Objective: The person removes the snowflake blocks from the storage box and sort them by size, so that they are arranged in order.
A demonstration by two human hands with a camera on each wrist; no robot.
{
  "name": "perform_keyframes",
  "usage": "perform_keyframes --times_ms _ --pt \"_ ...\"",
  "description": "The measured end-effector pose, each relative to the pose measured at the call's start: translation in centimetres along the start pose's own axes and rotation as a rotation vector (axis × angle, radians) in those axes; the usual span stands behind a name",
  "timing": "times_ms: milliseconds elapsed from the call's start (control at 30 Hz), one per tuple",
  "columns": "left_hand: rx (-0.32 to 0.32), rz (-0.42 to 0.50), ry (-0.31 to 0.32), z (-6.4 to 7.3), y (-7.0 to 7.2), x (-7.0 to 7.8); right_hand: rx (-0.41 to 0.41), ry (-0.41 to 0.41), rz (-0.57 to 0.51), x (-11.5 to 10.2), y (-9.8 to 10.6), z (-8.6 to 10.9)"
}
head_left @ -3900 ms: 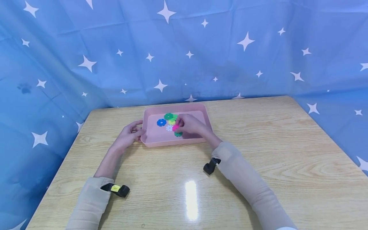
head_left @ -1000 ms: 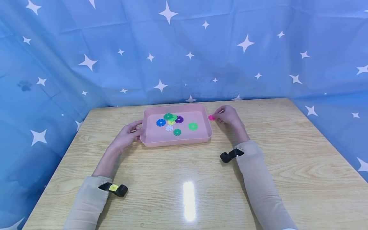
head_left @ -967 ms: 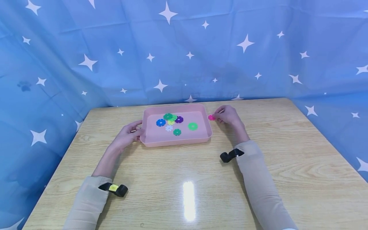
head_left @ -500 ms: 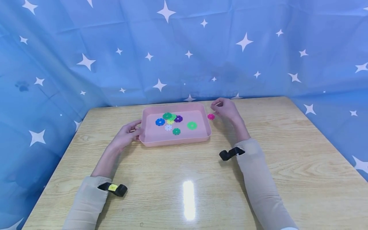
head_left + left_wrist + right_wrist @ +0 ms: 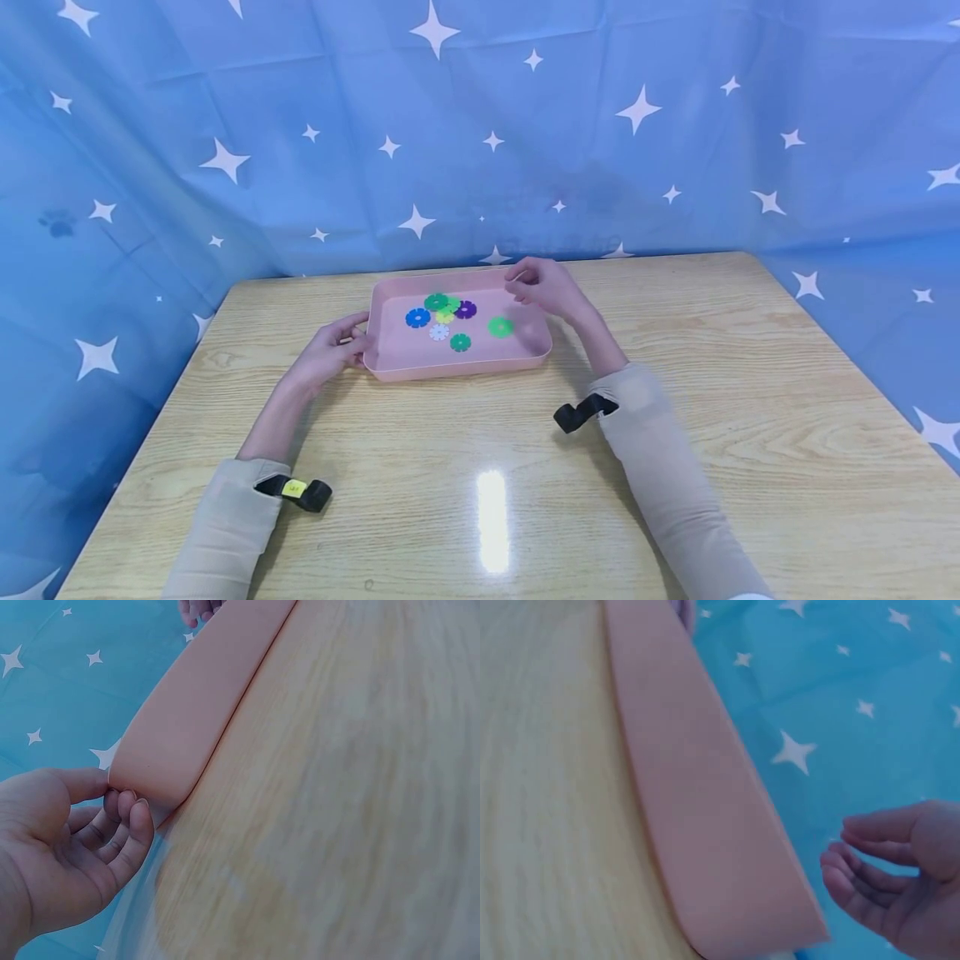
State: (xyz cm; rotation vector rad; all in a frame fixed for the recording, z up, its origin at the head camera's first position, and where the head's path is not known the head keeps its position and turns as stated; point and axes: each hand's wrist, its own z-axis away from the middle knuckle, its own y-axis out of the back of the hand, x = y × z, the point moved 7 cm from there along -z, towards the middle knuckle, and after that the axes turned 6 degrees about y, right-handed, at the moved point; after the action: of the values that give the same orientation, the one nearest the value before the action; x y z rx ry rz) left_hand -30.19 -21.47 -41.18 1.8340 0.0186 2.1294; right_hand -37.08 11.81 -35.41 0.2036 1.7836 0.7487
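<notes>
A shallow pink tray (image 5: 390, 358) stands on the wooden table, with several notched plastic snowflake discs inside. Blue (image 5: 417, 317), white and yellow discs lie left of the middle. A purple disc (image 5: 465, 309) and a dark green disc (image 5: 437, 302) are near the back, another dark green disc (image 5: 460, 342) is at the front, and a light green disc (image 5: 501, 327) is to the right. My left hand (image 5: 330, 354) pinches the tray's left wall (image 5: 161, 735) at the corner. My right hand (image 5: 546, 285), fingers loosely bent around nothing, hovers over the tray's back right corner. The pink disc is out of sight.
Beyond the table's back edge hangs a blue curtain (image 5: 300, 192) with white stars. The wooden tabletop (image 5: 420, 483) stretches in front of the tray and to its right. Each forearm carries a black wrist camera (image 5: 585, 412).
My right hand carried the pink disc out of the tray and released it on the table beside the right wall. Since then it has moved left, over the tray. My left hand has stayed put.
</notes>
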Motion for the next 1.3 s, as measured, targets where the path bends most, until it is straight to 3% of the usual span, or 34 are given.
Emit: perform_keyframes --times_ms 233,600,767,1067,1300 --pt "-0.002 -0.006 0.002 0.0 -0.1 0.1 -0.081 0.089 -0.004 -1.2 -3.6 -0.5" --pt "-0.01 -0.001 0.006 0.2 -0.3 0.2 -0.296 0.018 0.072 -2.2 -8.4 0.5" --pt "-0.013 0.003 0.009 0.2 -0.3 0.2 -0.323 0.051 0.109 -2.5 -9.1 0.6" --pt "-0.006 0.0 0.011 0.2 -0.3 0.2 -0.312 0.016 0.167 -2.1 -9.6 0.5" --pt "0.0 -0.01 0.011 0.4 -0.2 0.2 -0.303 0.01 0.152 -2.3 -9.6 0.2"
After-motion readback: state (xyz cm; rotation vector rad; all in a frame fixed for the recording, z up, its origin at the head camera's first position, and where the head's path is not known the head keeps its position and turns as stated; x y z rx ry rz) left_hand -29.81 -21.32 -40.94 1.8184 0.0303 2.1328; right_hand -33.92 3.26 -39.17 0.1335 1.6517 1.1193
